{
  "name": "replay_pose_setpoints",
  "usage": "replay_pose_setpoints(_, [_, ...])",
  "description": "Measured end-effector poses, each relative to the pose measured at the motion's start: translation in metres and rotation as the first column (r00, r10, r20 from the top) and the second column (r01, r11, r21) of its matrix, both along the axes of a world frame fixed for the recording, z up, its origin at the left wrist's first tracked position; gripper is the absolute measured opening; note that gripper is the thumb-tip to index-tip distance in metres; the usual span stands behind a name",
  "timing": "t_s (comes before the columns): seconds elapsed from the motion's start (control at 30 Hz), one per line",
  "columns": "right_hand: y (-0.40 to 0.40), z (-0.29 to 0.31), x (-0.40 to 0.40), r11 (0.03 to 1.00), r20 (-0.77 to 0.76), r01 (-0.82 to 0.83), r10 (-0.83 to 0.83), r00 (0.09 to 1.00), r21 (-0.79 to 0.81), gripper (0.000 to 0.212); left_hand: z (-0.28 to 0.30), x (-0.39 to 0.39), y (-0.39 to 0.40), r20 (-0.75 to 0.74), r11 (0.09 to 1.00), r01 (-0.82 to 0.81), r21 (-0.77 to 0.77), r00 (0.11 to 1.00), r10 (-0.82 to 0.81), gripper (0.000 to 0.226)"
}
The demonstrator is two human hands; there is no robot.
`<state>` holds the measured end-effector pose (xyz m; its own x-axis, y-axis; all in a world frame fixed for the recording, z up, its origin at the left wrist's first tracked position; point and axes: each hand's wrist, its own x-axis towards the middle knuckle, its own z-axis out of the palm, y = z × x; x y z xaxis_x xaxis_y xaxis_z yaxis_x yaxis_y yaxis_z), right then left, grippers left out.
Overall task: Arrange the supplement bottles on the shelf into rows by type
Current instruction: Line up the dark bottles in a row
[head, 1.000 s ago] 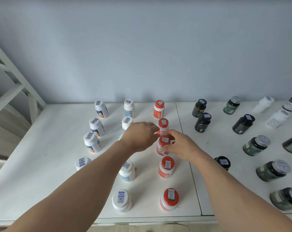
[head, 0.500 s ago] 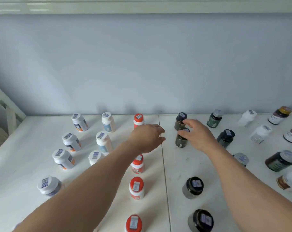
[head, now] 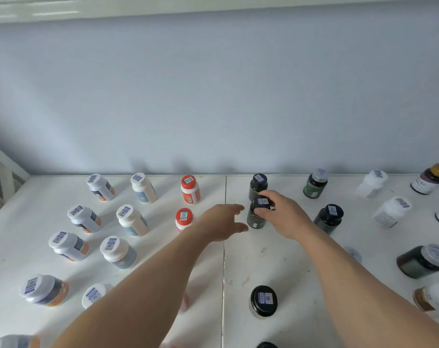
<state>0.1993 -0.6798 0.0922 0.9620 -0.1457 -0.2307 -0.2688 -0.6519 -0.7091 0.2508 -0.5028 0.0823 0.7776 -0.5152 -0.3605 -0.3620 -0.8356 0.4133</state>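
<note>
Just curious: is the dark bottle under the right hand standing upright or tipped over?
Upright: the dark black-capped bottle stands on the shelf, cap upward, right hand gripping its cap.

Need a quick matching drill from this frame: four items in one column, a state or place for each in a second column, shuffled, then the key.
Items
1. right hand
2. left hand
3. orange bottle at the back of its column
4. black-lidded jar in the foreground

States or places
A. stands alone right of the shelf seam, nearest the camera
B. stands by the wall, left of the seam
C. grips the lid of a dark bottle
D. fingers spread, holding nothing, beside the dark bottle

Pairs: 1-C, 2-D, 3-B, 4-A
</note>
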Motion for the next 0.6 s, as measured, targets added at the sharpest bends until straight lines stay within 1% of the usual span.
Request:
replay_pose_setpoints(0.07, [-0.003, 0.007, 0.001, 1.0, 0.009, -0.014, 0.014, 1.0, 0.002, 0.048, 0.0, 0.005, -0.003, -0.094, 0.996, -0.031, -0.081, 0.995, 0.024, 0.067])
replay_pose_setpoints(0.1, [-0.003, 0.01, 0.001, 1.0, 0.014, -0.024, 0.024, 1.0, 0.0, 0.046, 0.001, 0.008, -0.005, -0.129, 0.993, -0.034, -0.116, 0.991, 0.019, 0.065])
replay_pose_setpoints(0.2, [-0.004, 0.02, 0.002, 0.999, 0.037, -0.036, 0.036, 0.999, -0.002, 0.038, 0.002, 0.012, -0.011, -0.206, 0.975, -0.038, -0.22, 0.979, -0.008, 0.045])
replay_pose_setpoints(0.3, [-0.003, 0.026, 0.004, 0.999, 0.067, 0.003, -0.006, 0.998, 0.046, 0.033, 0.006, 0.017, -0.011, -0.291, 0.955, -0.08, -0.286, 0.957, -0.007, 0.037])
replay_pose_setpoints(0.43, [-0.001, 0.03, 0.005, 0.999, 0.082, 0.037, -0.039, 0.996, 0.025, 0.03, 0.008, 0.026, -0.008, -0.391, 0.942, -0.103, -0.318, 0.92, -0.032, 0.038])
replay_pose_setpoints(0.6, [0.001, 0.03, 0.006, 0.997, 0.09, 0.068, -0.07, 0.993, 0.019, 0.027, 0.003, 0.032, -0.006, -0.469, 0.938, -0.111, -0.329, 0.881, -0.06, 0.043])
